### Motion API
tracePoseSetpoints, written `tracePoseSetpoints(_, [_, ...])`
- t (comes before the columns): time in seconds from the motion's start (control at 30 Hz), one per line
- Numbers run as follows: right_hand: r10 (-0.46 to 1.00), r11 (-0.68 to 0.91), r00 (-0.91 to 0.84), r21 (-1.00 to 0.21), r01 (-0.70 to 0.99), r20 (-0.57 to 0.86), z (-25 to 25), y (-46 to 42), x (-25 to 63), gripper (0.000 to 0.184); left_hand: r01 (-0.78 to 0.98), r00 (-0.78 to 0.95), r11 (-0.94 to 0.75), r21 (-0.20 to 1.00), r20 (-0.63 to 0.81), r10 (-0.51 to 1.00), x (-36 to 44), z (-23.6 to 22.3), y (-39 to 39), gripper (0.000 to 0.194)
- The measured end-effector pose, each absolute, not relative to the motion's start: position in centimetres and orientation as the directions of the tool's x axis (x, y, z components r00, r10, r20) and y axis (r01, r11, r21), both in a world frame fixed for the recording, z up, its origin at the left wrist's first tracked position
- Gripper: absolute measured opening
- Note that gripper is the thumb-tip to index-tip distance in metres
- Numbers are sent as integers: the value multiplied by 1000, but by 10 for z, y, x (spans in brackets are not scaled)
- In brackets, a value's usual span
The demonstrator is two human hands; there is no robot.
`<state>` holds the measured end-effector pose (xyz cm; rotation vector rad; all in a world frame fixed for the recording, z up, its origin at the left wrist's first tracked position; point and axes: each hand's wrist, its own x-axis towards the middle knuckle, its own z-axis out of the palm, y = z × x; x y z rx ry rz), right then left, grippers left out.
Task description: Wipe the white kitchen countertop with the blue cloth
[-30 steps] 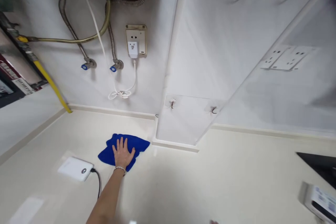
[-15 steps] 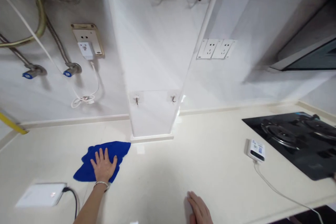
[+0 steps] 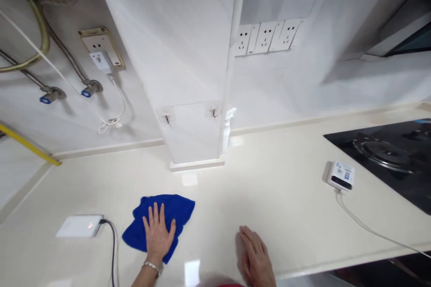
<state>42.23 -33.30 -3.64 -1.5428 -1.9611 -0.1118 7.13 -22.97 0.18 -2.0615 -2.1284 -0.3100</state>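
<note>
My left hand [image 3: 157,234] lies flat, fingers spread, on a crumpled blue cloth [image 3: 175,210] that rests on the cream countertop [image 3: 279,188]. A thin bracelet circles that wrist. My right hand [image 3: 256,258] is pressed palm-down on the bare countertop near its front edge, to the right of the cloth, holding nothing.
A small white box [image 3: 80,226] with a black cable lies left of the cloth. A white device [image 3: 341,175] with a white cord sits beside the black gas hob [image 3: 387,157] at right. A white pillar [image 3: 188,98] stands behind, with wall sockets [image 3: 266,36] and pipes with blue valves [image 3: 85,92].
My left hand has drawn the blue cloth toward me, away from the pillar's base. My right hand has come into view and rests flat on the countertop. The view has swung right.
</note>
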Motion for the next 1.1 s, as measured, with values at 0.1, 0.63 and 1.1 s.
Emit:
tracePoseSetpoints(0.1, [862, 307, -105, -346, 887, 496, -37, -335, 421, 59, 997, 73, -79, 11, 248, 966, 91, 3, -265, 67])
tracePoseSetpoints(0.63, [898, 259, -77, -379, 888, 433, -19, -331, 416, 67, 893, 432, -445, 70, 147, 890, 200, 13, -274, 77])
tracePoseSetpoints(1.1, [926, 246, -90, -405, 881, 367, -17, -322, 430, 83, 819, 520, -541, 191, 148, 841, 265, 18, -163, 62])
